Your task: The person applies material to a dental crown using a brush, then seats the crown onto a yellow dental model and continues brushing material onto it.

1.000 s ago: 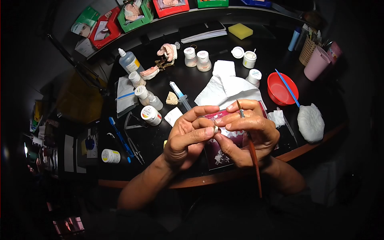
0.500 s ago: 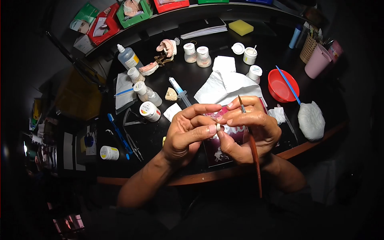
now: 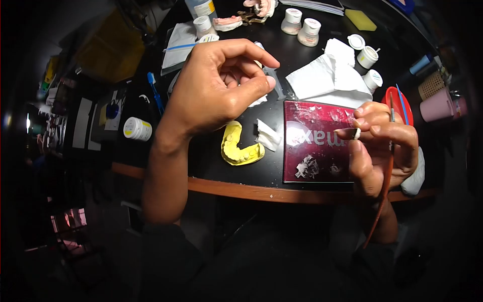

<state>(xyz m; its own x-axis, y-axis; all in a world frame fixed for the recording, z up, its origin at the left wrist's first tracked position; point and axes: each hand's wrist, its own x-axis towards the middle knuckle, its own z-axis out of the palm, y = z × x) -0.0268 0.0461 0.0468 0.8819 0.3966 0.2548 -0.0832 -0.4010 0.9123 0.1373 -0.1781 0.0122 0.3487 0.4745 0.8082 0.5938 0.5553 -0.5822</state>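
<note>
My right hand (image 3: 387, 146) is closed, pinching a small white tooth-like piece (image 3: 356, 134) between fingertips and thumb. The same hand holds a thin brush (image 3: 385, 189) with a reddish-brown handle, its tip pointing up. It hovers over the right side of a dark red pad (image 3: 322, 173) smeared with white residue. My left hand (image 3: 216, 85) is raised over the table's left part, its fingers curled. Thumb and index fingertips are apart, with nothing visible between them. Below it lie a yellow dental arch model (image 3: 235, 151) and a crumpled white tissue (image 3: 268, 135). A syringe (image 3: 274, 83) is partly hidden behind the left hand.
White paper towels (image 3: 332, 80) lie behind the pad. Jars (image 3: 309, 32), an open tub (image 3: 368, 57) and a dental cast (image 3: 227, 23) stand farther back. At the right are a red bowl (image 3: 410, 113) and a pink cup (image 3: 436, 105); a white jar (image 3: 137, 129) is at the left.
My hands have parted: the left went up and left, while the right keeps the tooth-like piece and brush. The view has shifted, and the yellow model and more of the pad now show.
</note>
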